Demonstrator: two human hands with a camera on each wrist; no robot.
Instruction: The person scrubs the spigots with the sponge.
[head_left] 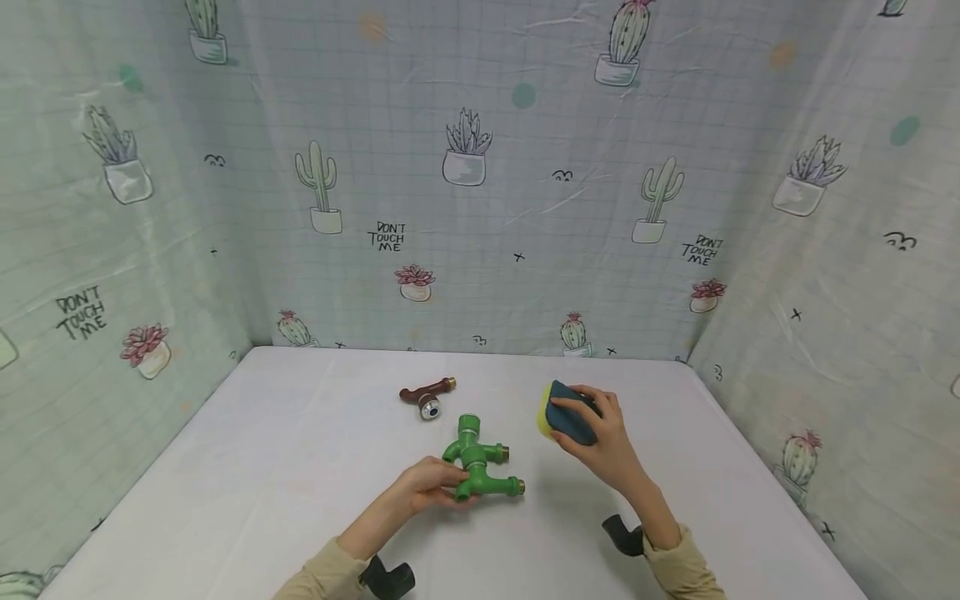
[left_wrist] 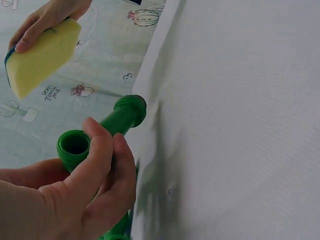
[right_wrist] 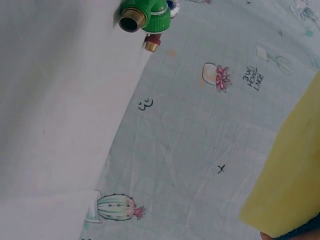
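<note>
My left hand [head_left: 435, 483] holds a green plastic double tap [head_left: 474, 457] by its lower left end, with its two brass-tipped outlets pointing right. Close up in the left wrist view, thumb and fingers curl round the green tap [left_wrist: 122, 115] beside an open threaded end. To the right, my right hand [head_left: 611, 437] grips a sponge [head_left: 573, 417], yellow on one face and dark blue on the other. The sponge [right_wrist: 287, 170] is held up off the table, apart from the tap. Most of the right hand is hidden in the right wrist view.
A brown tap [head_left: 429, 390] with a metallic round part lies on the white table [head_left: 315, 433] behind the green one. Black elbow-shaped pieces [head_left: 388, 579] show by both forearms. Cactus-printed curtains [head_left: 465, 250] enclose the table at the back and sides.
</note>
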